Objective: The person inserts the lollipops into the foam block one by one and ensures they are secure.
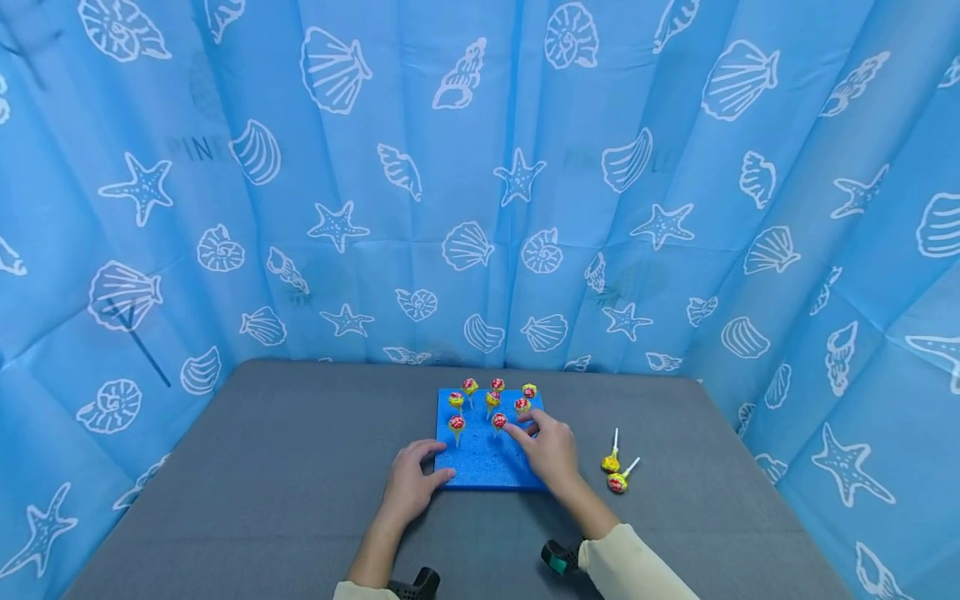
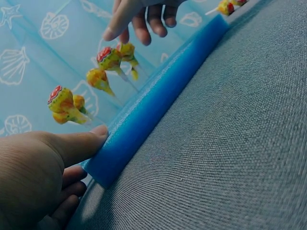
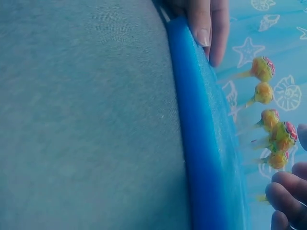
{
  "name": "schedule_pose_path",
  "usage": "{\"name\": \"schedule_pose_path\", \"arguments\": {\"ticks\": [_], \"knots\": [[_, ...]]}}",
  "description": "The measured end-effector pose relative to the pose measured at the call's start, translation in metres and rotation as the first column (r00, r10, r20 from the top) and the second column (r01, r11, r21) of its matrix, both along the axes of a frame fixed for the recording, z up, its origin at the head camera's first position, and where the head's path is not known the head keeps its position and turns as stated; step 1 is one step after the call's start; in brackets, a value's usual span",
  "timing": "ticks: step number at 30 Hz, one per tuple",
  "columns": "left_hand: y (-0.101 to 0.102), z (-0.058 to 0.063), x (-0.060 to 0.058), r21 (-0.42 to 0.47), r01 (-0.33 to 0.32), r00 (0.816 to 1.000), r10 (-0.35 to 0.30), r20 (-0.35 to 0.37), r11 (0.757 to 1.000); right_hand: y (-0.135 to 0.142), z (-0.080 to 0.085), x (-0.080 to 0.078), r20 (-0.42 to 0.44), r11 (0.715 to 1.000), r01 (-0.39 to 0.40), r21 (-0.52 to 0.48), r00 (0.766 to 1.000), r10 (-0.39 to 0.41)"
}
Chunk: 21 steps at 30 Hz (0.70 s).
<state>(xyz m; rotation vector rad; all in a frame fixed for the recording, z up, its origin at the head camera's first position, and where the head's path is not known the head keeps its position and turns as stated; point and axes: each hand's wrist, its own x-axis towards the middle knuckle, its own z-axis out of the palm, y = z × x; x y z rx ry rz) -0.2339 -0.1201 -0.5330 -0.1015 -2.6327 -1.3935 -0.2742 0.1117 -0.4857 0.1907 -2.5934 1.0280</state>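
Note:
A blue foam board (image 1: 487, 468) lies on the table with several lollipops (image 1: 457, 423) standing upright in it, wrapped in yellow and red. At its near left corner rests my left hand (image 1: 410, 481), thumb (image 2: 96, 137) on the top face and the other fingers by the left side. My right hand (image 1: 551, 450) is over the right part of the board, thumb and index finger right beside a lollipop (image 1: 499, 422) in the nearest row. In the left wrist view its thumb and fingers (image 2: 140, 28) are spread apart with nothing between them.
Two loose lollipops (image 1: 617, 482) lie on the grey table (image 1: 300, 467) right of the board, sticks pointing away. A blue curtain (image 1: 480, 208) with white shells and starfish hangs behind the table and along its sides.

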Motion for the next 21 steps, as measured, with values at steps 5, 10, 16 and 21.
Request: {"name": "schedule_pose_path", "arguments": {"ticks": [5, 10, 16, 21], "knots": [[0.0, 0.0, 0.0, 0.005, 0.006, 1.0, -0.006, -0.009, 1.0, 0.009, -0.003, 0.004, 0.001, 1.0, -0.006, -0.006, 1.0, 0.006], [-0.001, -0.001, 0.001, 0.006, 0.005, 1.0, -0.005, -0.014, 1.0, 0.018, -0.007, 0.007, -0.01, 1.0, -0.016, -0.002, 1.0, 0.016], [0.0, -0.001, 0.0, -0.001, 0.0, 1.0, 0.0, -0.013, 1.0, 0.031, -0.012, 0.008, -0.015, 0.999, 0.016, 0.028, 1.0, -0.015], [0.0, -0.001, 0.001, 0.002, 0.003, 1.0, -0.003, -0.011, 1.0, 0.044, -0.014, 0.01, -0.035, 0.998, 0.027, 0.049, 0.999, -0.025]]}}
